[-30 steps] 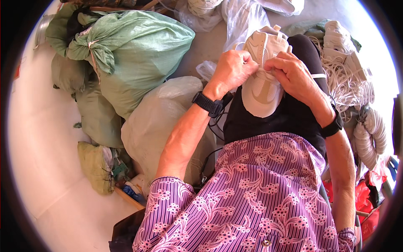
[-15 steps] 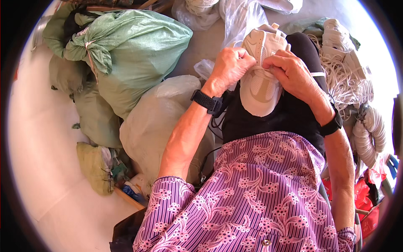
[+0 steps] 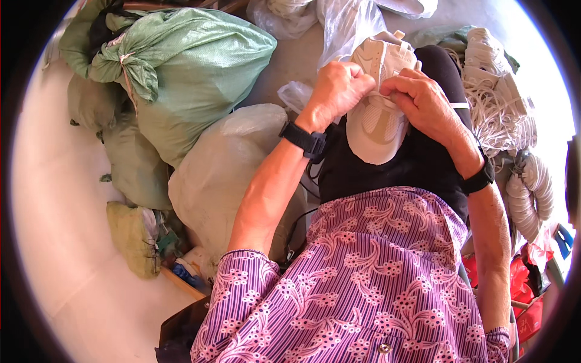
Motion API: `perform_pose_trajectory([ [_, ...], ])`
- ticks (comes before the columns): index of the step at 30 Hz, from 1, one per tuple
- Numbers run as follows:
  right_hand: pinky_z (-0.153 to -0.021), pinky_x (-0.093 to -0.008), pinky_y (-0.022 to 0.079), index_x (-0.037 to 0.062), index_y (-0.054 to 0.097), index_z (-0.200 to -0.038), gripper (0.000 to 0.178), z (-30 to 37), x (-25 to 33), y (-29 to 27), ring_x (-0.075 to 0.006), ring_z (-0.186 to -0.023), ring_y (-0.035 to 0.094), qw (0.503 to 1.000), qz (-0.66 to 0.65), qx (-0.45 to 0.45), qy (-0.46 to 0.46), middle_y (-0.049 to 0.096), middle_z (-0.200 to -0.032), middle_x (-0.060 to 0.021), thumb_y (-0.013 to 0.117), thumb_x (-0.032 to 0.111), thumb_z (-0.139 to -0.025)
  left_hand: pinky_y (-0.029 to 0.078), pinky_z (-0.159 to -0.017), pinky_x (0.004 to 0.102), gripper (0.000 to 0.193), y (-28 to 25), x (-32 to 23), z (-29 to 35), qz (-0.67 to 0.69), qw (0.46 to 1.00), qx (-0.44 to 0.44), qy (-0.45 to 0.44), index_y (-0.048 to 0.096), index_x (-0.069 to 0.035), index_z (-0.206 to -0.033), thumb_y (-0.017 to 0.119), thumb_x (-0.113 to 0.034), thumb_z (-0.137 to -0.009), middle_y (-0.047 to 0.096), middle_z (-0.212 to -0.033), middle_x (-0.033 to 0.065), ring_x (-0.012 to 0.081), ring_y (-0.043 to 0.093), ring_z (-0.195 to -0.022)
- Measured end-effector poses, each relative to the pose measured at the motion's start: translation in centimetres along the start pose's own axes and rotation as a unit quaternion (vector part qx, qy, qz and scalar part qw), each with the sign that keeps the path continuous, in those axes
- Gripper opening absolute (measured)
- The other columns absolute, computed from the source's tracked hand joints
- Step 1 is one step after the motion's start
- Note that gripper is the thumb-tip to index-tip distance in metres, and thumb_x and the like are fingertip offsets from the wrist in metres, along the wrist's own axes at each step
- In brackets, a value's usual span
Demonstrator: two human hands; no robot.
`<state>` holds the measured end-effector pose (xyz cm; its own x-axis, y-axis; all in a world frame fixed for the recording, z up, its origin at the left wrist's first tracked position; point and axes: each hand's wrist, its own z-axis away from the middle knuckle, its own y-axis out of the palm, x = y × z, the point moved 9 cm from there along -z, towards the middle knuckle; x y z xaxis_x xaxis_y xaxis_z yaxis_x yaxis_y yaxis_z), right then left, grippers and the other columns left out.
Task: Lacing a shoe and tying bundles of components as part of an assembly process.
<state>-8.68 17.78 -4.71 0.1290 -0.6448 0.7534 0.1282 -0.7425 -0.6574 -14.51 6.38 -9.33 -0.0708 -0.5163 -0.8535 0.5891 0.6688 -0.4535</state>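
Note:
A white-and-beige sneaker (image 3: pixel 376 133) lies across my black-clad lap, its toe toward me and its heel pointing away. Pinched closed at the left side of the lacing is my left hand (image 3: pixel 339 91), its fingertips over the eyelets on the shoelace. My right hand (image 3: pixel 417 100) is also closed, with thumb and forefinger on the whitish shoelace (image 3: pixel 378 95) at the lower end of the tongue. Fingers cover most of the lace.
Tied green sacks (image 3: pixel 200 72) and a whitish plastic bag (image 3: pixel 236 175) stand at left. Bundled white shoelaces (image 3: pixel 490 115) hang by my right thigh, which wears a white band (image 3: pixel 460 105). Clear plastic (image 3: pixel 348 27) lies beyond the sneaker; red bags (image 3: pixel 521 281) sit at lower right.
My left hand has shifted slightly up and right, closer to my right hand. The sneaker and my right hand stay nearly in place.

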Motion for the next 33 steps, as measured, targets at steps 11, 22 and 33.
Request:
perform_pose_trajectory([
  [11, -0.076, -0.0380, 0.047, 0.0046, 0.065, -0.089, 0.014, -0.1, -0.3, 0.3, -0.0317, -0.081, 0.060, 0.999, 0.006, 0.026, 0.017, 0.060, -0.080, -0.0135, 0.054, 0.007, -0.080, 0.044, -0.054, 0.0311, 0.029, 0.1, 0.0, 0.0, 0.022, 0.998, -0.044, 0.033, 0.056, 0.002, -0.064, 0.059, -0.024, -0.077, 0.054, -0.056, 0.0084, 0.0117, 0.050, -0.054],
  [22, -0.077, -0.0395, 0.043, 0.0079, 0.069, -0.090, 0.015, -1.1, 0.0, -1.1, -0.0280, -0.089, 0.058, 0.984, 0.164, -0.069, 0.003, 0.062, -0.088, -0.0081, 0.058, 0.013, -0.081, 0.039, -0.047, 0.0269, 0.027, 1.3, 3.1, 1.4, 0.182, 0.982, -0.049, 0.004, 0.056, -0.002, -0.067, 0.059, -0.023, -0.083, 0.054, -0.059, 0.0002, 0.0107, 0.047, -0.048],
  [33, -0.079, -0.0392, 0.039, 0.0069, 0.066, -0.082, 0.012, -3.2, 1.3, 1.9, -0.0261, -0.087, 0.053, 0.984, 0.162, 0.034, -0.067, 0.058, -0.082, -0.0050, 0.058, 0.011, -0.074, 0.029, -0.041, 0.0201, 0.015, 3.5, 4.7, 2.5, 0.362, 0.922, 0.071, -0.115, 0.057, -0.008, -0.077, 0.057, -0.018, -0.088, 0.046, -0.059, -0.0061, 0.0028, 0.038, -0.046],
])
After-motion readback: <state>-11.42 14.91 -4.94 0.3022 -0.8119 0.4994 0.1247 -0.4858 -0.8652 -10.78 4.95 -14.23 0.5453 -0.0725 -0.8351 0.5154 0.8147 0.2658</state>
